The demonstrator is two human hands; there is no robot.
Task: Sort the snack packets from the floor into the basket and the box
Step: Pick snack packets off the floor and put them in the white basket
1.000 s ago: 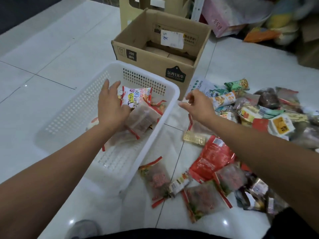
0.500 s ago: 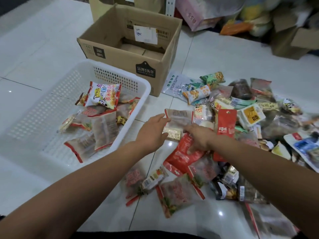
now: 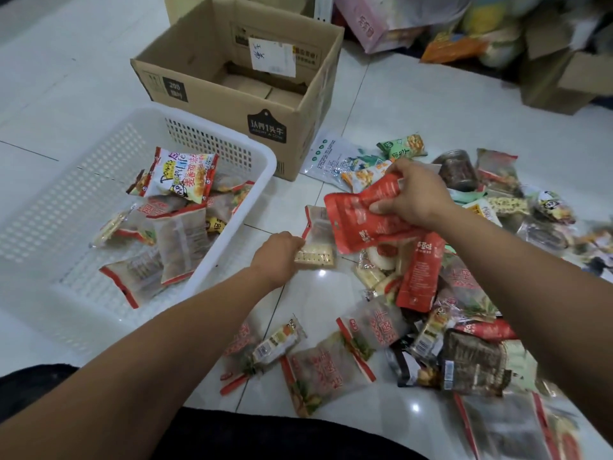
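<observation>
A white plastic basket (image 3: 252, 151) on the left holds several snack packets, one white with coloured lettering (image 3: 182, 175). Behind it stands an open cardboard box (image 3: 308, 104). A heap of loose snack packets (image 3: 457, 293) covers the floor at the right. My right hand (image 3: 414, 194) grips a large red packet (image 3: 361, 220), lifted above the heap. My left hand (image 3: 277, 257) pinches the edge of a clear packet with a pale cracker inside (image 3: 316, 247), which lies on the tiles between basket and heap.
More clear red-edged packets (image 3: 318, 370) lie on the floor near my knees. Cardboard boxes (image 3: 560, 78), a pink bag (image 3: 374, 21) and soft clutter line the far wall. White floor tiles (image 3: 66, 81) spread to the left of the basket.
My left hand left the basket and came across to the clear cracker packet. My right hand picked the large red packet up off the heap.
</observation>
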